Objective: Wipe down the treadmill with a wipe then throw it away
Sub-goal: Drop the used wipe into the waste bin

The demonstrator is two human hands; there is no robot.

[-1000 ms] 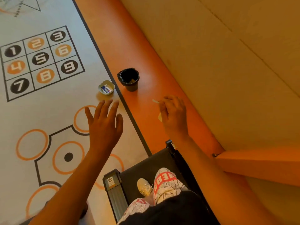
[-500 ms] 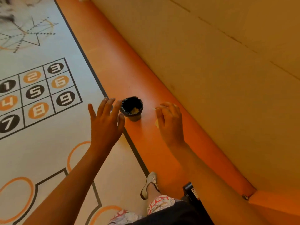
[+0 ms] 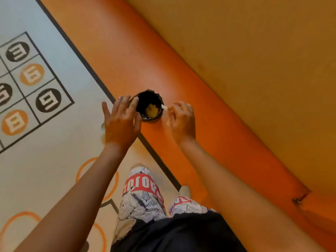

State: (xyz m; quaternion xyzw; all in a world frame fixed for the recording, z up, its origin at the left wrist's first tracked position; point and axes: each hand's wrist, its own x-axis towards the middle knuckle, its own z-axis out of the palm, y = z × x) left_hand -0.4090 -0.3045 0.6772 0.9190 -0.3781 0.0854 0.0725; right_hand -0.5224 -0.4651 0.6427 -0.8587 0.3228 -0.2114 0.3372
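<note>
Pinches the wipe (image 3: 164, 106) in the right grip (image 3: 181, 120), curled tight round it, with only a pale corner poking out toward the bin (image 3: 151, 92) and another scrap showing below the fingers. Hovers just beside the bin's right rim, not yet over the opening. Spreads the left grip (image 3: 121, 120) flat and empty, fingertips at the bin's left rim; cannot tell whether touching it or merely overlapping it from above. Brackets the bin from both sides.

Differs from a second ago in distance more than in hold. Stood well short of the bin then, with the treadmill's black deck underfoot; now stands right over the bin, astride the dark line between the orange floor strip (image 3: 163, 51) and the printed mat (image 3: 54, 160). Shows no treadmill any longer. Keeps the same pinch on the wipe and the same open left grip throughout.

Reads as wiping finished and the last step in hand — throwing the wipe away. Inside the bin's black liner, a yellowish wad (image 3: 151, 110) already.

Calls for a short shift of the right grip leftward over the opening, then a release. Small mouth, light wipe — risks a landing on the rim or the floor unless let go low. Might explain the left grip at the rim as a steadier, though only as a guess.

Further out: patterned trousers (image 3: 141, 193) below, the yellow wall (image 3: 254, 51) to the right.
</note>
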